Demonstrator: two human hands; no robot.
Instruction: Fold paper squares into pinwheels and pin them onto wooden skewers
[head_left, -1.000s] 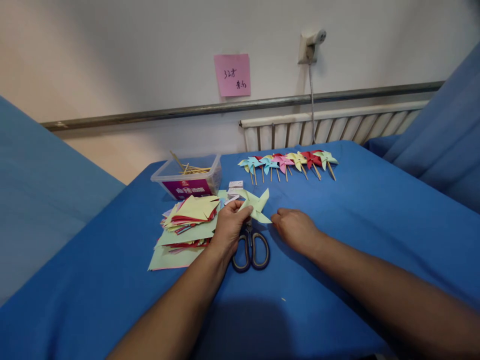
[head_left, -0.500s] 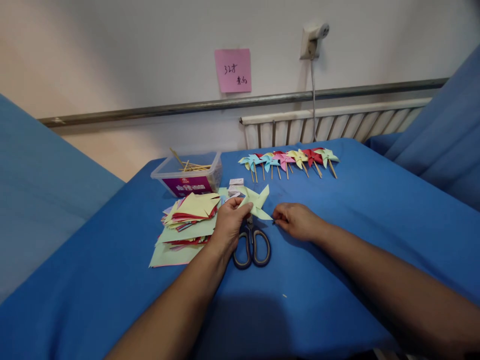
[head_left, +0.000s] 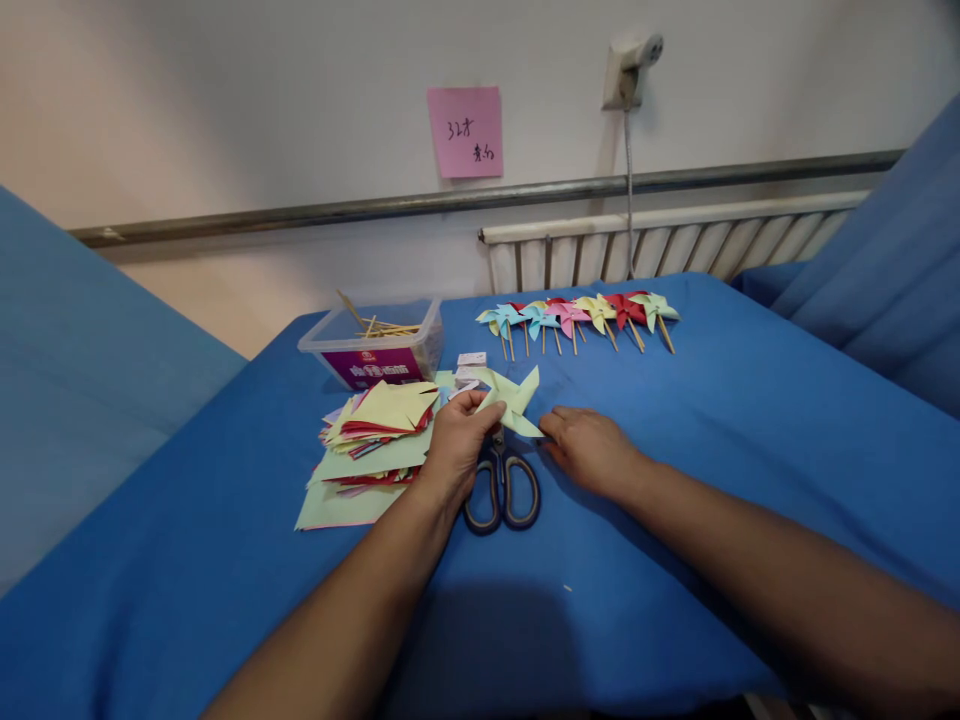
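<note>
Two bare hands are out over a blue-covered worktop (head_left: 712,480) in the head view, which is the only view here. Left hand (head_left: 455,452) has its grip pinched together on the near-left edge of a pale green paper pinwheel (head_left: 513,400), thumb and fingers clamped on the paper, holding it just above the cloth. Right hand (head_left: 592,450) lies knuckles-up just right of the pinwheel, fingertips at its near-right point; can't really tell if that grip is closed on anything or just resting there.

Directly near of the pinwheel, between the two wrists, lie scissors (head_left: 501,490) with dark handles, loops pointing toward the camera. Left of the left hand sits a messy stack of colored paper squares (head_left: 371,440), yellow, green and red. Farther back-left is a clear plastic tub (head_left: 373,347) with wooden sticks in it. At the far side, a row of finished pinwheels (head_left: 577,315) on sticks lies side by side. A pink sticky note (head_left: 465,131) hangs on the wall.
</note>
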